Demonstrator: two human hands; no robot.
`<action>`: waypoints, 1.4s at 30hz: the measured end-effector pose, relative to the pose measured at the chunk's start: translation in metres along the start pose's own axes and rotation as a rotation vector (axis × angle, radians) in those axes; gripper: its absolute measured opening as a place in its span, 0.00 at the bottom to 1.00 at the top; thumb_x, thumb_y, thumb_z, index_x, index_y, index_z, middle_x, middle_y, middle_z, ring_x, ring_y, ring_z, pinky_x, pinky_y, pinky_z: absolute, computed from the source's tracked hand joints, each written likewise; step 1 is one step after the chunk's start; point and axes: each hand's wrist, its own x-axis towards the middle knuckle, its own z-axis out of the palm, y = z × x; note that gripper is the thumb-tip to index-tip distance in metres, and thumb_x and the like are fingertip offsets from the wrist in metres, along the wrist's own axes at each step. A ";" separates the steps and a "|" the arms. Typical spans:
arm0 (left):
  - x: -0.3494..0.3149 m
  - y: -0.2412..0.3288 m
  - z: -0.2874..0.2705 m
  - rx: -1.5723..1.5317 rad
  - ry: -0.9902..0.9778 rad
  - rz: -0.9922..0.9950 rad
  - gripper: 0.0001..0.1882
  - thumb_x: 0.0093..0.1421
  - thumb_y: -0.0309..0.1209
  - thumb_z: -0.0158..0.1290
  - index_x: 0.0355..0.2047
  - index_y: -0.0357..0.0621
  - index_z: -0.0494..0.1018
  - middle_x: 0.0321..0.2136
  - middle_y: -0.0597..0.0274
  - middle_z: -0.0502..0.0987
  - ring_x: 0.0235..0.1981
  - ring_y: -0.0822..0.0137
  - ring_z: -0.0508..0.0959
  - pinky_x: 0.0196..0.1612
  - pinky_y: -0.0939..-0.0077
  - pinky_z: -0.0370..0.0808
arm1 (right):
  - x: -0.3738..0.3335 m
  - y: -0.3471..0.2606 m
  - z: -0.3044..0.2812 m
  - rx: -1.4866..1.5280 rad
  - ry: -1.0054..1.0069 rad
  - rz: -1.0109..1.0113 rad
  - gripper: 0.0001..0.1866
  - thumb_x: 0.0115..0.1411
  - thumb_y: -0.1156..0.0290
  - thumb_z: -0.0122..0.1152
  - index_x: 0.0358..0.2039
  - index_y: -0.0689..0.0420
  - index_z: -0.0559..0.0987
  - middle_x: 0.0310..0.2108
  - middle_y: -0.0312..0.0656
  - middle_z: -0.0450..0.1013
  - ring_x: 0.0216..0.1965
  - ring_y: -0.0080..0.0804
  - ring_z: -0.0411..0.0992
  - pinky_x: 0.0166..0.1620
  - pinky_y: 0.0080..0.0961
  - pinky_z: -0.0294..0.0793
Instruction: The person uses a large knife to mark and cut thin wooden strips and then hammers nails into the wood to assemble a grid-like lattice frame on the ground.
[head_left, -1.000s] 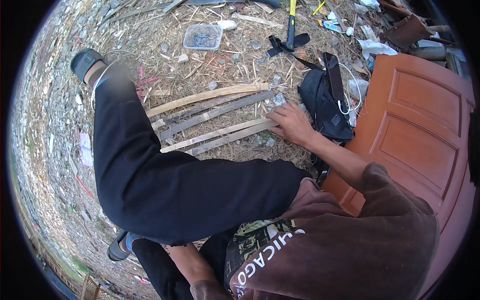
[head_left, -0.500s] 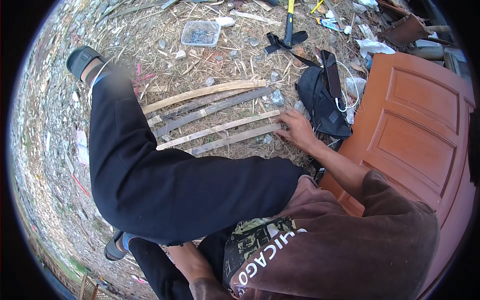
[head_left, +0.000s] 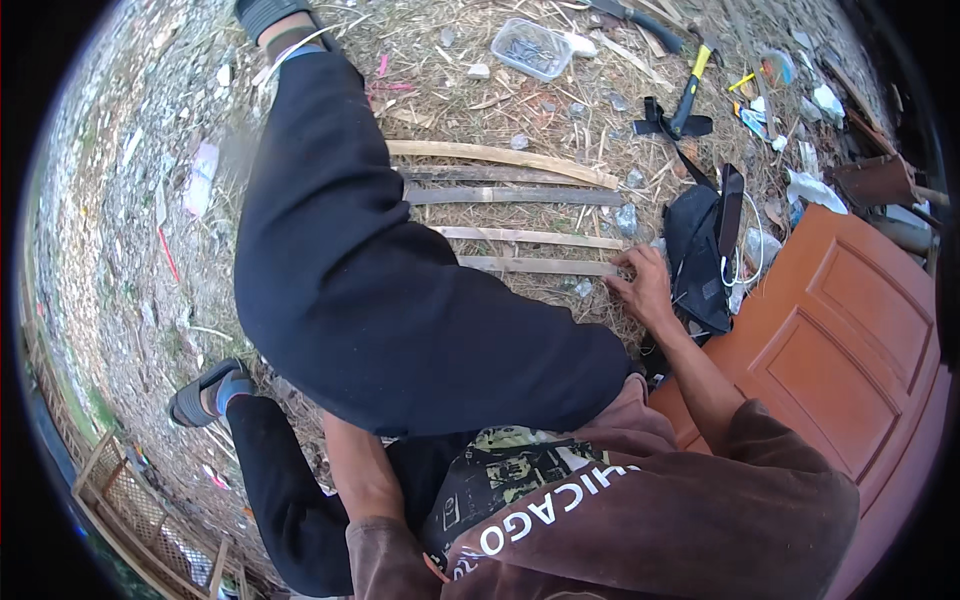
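Several flat bamboo strips lie side by side on the ground beyond my bent leg, their left ends hidden behind it. My right hand (head_left: pixel 643 283) is at the right end of the nearest bamboo strip (head_left: pixel 540 266), with thumb and fingers closed around its tip. Just beyond it lies a pale bamboo strip (head_left: pixel 540 237), then a greyer one (head_left: pixel 530 196). The farthest, a yellowish strip (head_left: pixel 500 155), is wider and curved. My left forearm (head_left: pixel 362 465) passes down behind my thigh, and the hand itself is hidden.
A clear plastic tub (head_left: pixel 532 50) of nails stands at the far side. Right of it lies a hammer (head_left: pixel 690 92) with a yellow and black handle. A black bag (head_left: pixel 693 250) with a phone (head_left: pixel 731 210) and white cable sits beside an orange-brown panelled door (head_left: pixel 800 350).
The view has turned, so the strips appear farther right and more level. My right hand has shifted slightly nearer and now grips the end of the nearest strip.
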 end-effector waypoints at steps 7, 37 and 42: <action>-0.019 0.038 0.054 0.059 0.105 0.036 0.19 0.57 0.31 0.66 0.46 0.35 0.76 0.28 0.69 0.74 0.29 0.78 0.70 0.35 0.83 0.69 | -0.004 0.033 -0.007 0.164 -0.082 0.088 0.09 0.52 0.73 0.65 0.32 0.65 0.79 0.29 0.46 0.75 0.33 0.42 0.74 0.40 0.33 0.72; -0.006 -0.006 0.021 -0.383 -0.101 -0.066 0.15 0.63 0.20 0.53 0.50 0.33 0.71 0.37 0.60 0.79 0.35 0.73 0.78 0.39 0.81 0.75 | 0.005 0.020 -0.009 0.097 -0.059 0.094 0.17 0.44 0.66 0.76 0.34 0.56 0.80 0.27 0.40 0.72 0.34 0.42 0.71 0.40 0.37 0.68; -0.014 -0.003 0.027 0.007 -0.018 0.010 0.16 0.62 0.21 0.54 0.50 0.33 0.71 0.39 0.57 0.78 0.38 0.70 0.77 0.43 0.77 0.74 | -0.005 0.026 -0.010 0.127 -0.023 0.078 0.17 0.46 0.66 0.76 0.35 0.55 0.80 0.29 0.40 0.72 0.35 0.42 0.70 0.41 0.38 0.68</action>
